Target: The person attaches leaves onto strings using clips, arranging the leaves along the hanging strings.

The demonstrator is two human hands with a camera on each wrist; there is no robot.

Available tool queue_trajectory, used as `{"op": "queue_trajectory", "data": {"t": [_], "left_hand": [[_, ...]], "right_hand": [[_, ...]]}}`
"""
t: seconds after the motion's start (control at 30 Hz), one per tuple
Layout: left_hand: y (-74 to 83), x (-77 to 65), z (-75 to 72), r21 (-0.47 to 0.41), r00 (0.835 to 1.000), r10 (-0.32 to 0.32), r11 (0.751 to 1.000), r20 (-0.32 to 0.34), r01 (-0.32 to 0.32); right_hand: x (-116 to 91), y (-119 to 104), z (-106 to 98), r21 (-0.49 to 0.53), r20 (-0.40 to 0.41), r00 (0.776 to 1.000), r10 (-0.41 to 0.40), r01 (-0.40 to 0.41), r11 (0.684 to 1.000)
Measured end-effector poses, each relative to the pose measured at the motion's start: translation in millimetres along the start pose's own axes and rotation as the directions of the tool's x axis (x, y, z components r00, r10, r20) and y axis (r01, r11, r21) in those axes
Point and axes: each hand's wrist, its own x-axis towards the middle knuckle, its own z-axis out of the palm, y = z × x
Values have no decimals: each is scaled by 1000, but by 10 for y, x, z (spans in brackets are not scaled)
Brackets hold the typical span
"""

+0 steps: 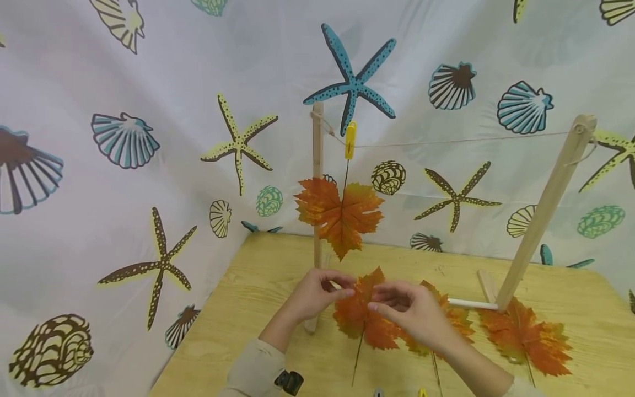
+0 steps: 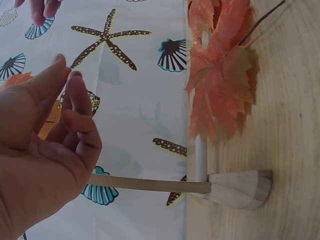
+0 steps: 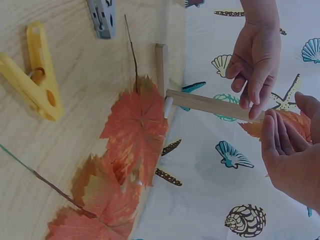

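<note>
An orange artificial maple leaf (image 1: 342, 212) hangs by its thin stem from a yellow clothespin (image 1: 350, 140) on a string (image 1: 446, 142). Below it are my left hand (image 1: 319, 292), toward the left post, and my right hand (image 1: 412, 309). They face each other with fingers loosely bent, and nothing shows between them. In the left wrist view, the left thumb and forefinger tips come close together. Another leaf (image 1: 364, 331) lies on the table, overlapped by both hands in the head view. A further leaf (image 1: 458, 320) is partly hidden behind my right forearm.
Wooden posts stand at left (image 1: 317, 143) and right (image 1: 550, 204), joined low down by a white rod (image 1: 473, 304). One more leaf (image 1: 526, 336) lies by the right post. A yellow clothespin (image 3: 37, 75) and a grey clothespin (image 3: 102, 20) lie on the wooden table (image 1: 258, 275). Shell-patterned cloth hangs behind.
</note>
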Motion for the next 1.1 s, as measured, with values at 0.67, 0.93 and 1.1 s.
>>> {"op": "queue_trajectory", "data": {"t": [0.67, 0.93, 1.1], "left_hand": [[-238, -39, 159, 27, 991, -10, 1000, 132, 7], [-334, -52, 247, 32, 981, -32, 999, 193, 26], [-370, -58, 300, 31, 975, -53, 998, 218, 47]], "right_hand": [[-182, 176, 8, -10, 71, 997, 43, -42, 999], [-292, 380, 36, -17, 116, 989, 93, -92, 996], [-373, 474, 59, 15, 125, 986, 114, -117, 993]]}}
